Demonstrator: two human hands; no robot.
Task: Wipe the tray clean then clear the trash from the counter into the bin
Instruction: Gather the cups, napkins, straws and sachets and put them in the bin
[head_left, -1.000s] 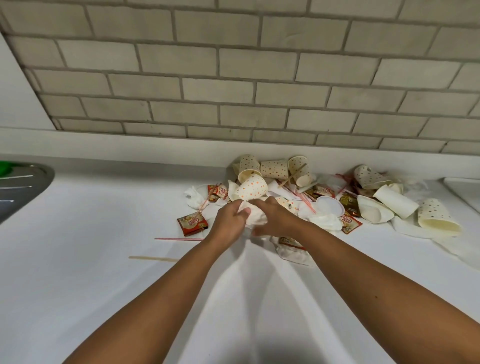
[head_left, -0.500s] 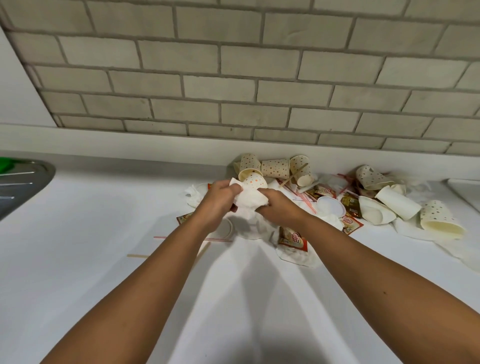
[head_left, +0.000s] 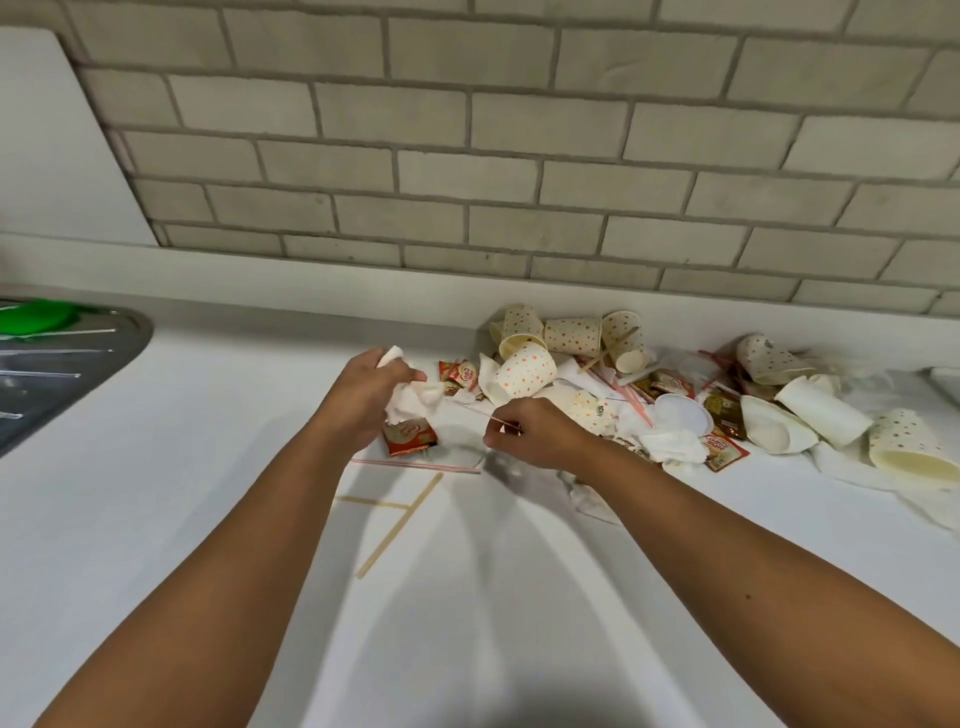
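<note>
Our left hand (head_left: 363, 400) is full: its fingers (head_left: 408, 373) curl tight round a crumpled white paper tissue (head_left: 415, 402), and a red-brown foil sachet (head_left: 410, 437) hangs beneath it. Our right hand (head_left: 543, 441) pinches a thin pale stick (head_left: 505, 422) between thumb and fingertip, the other fingers (head_left: 496, 442) folded in.

What matters next lies on the white table (head_left: 208, 519) at six o'clock from both hands. A red-striped plastic straw (head_left: 415, 464) has its long axis running nine to three, and its right end sits just under the right hand, the nearer and less loaded one. Two flat wooden stirrers (head_left: 400, 522) lie just beyond it toward us. The heap of polka-dotted paper cups (head_left: 524, 371) spreads from twelve to three o'clock of the right hand. The steel tray (head_left: 78, 374) sits well apart at nine. The bin is not in view.
</note>
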